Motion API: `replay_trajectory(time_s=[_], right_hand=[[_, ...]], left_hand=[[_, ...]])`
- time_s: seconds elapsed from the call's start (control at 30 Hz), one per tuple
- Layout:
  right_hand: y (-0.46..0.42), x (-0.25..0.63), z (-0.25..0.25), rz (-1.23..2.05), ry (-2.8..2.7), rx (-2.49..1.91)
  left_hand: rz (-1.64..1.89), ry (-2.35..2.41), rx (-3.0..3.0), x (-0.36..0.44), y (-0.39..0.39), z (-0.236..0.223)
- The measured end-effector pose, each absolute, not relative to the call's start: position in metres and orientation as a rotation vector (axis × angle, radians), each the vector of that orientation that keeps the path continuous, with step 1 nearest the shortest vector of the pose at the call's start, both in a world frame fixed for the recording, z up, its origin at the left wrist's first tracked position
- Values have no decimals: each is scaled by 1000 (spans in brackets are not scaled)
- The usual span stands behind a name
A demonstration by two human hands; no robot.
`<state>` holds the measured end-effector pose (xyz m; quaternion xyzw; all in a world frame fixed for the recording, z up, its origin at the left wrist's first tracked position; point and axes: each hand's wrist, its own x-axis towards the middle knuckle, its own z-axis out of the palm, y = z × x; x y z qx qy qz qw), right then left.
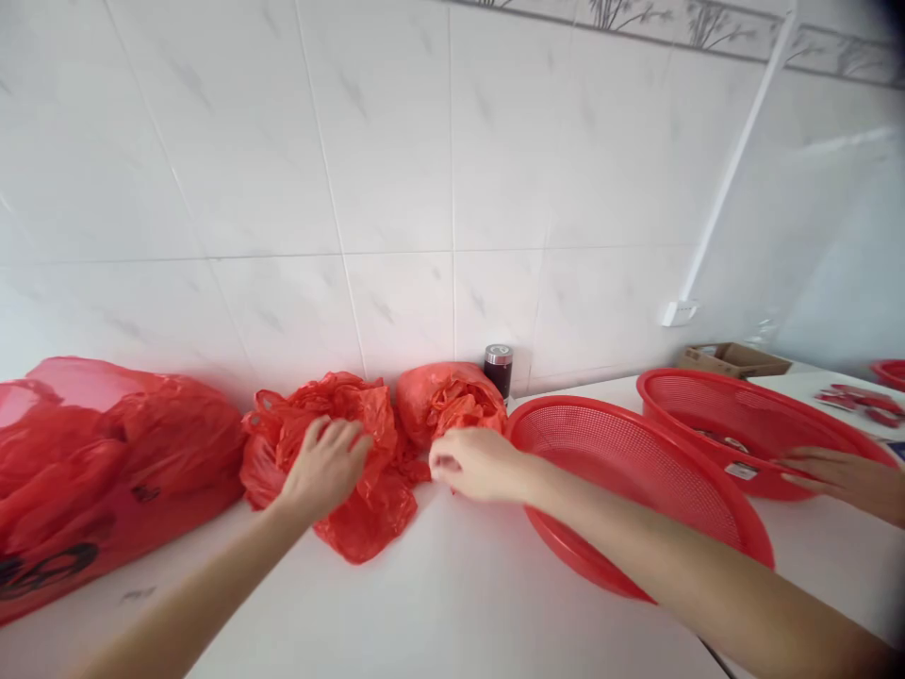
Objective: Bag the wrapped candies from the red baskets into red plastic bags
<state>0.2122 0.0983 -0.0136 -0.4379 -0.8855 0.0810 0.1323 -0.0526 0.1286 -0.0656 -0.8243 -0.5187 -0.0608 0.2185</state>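
A crumpled red plastic bag (pixel 368 523) lies on the white table by the wall. My left hand (pixel 329 469) is over this bag, its fingers apart and slightly bent, with nothing seen in them. To the right, my right hand (pixel 477 464) hovers low over the table, in front of a second, fuller red plastic bag (pixel 424 396). Its fingers are curled in; whether anything small is between them is hidden. Under my right forearm stands a red perforated plastic basket (pixel 566 424), its inside partly covered by the arm.
A large red bag (pixel 156 424) with black print fills the left side. A dark flask (pixel 499 372) stands against the wall. Another red basket (pixel 679 396) holds a few small items, with another person's hand (pixel 841 476) at its edge. Behind it sits a cardboard box (pixel 735 360).
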Motion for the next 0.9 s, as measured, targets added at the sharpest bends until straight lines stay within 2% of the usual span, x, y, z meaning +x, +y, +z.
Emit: replay_trajectory(time_s=[0.13, 0.27, 0.43, 0.63, 0.73, 0.9], right_hand=[[23, 233, -77, 666, -2695, -1267], [-30, 260, -150, 748, -2425, -1531], [-79, 311, -217, 276, -2124, -1642], [-105, 341, -237, -359, -1834, -1582], [-102, 337, -237, -447, -1814, -1551], [-102, 335, -240, -416, -1818, -1569]], left_hand=[[-30, -1331, -2530, -40, 88, -119], [-86, -1442, -2508, -47, 88, -154], [-128, -1260, -2642, -43, 89, -151], [-222, -558, -2936, -40, 50, -159], [-284, -516, -2902, -47, 40, -178], [-351, -615, -2859, -54, 41, -199]])
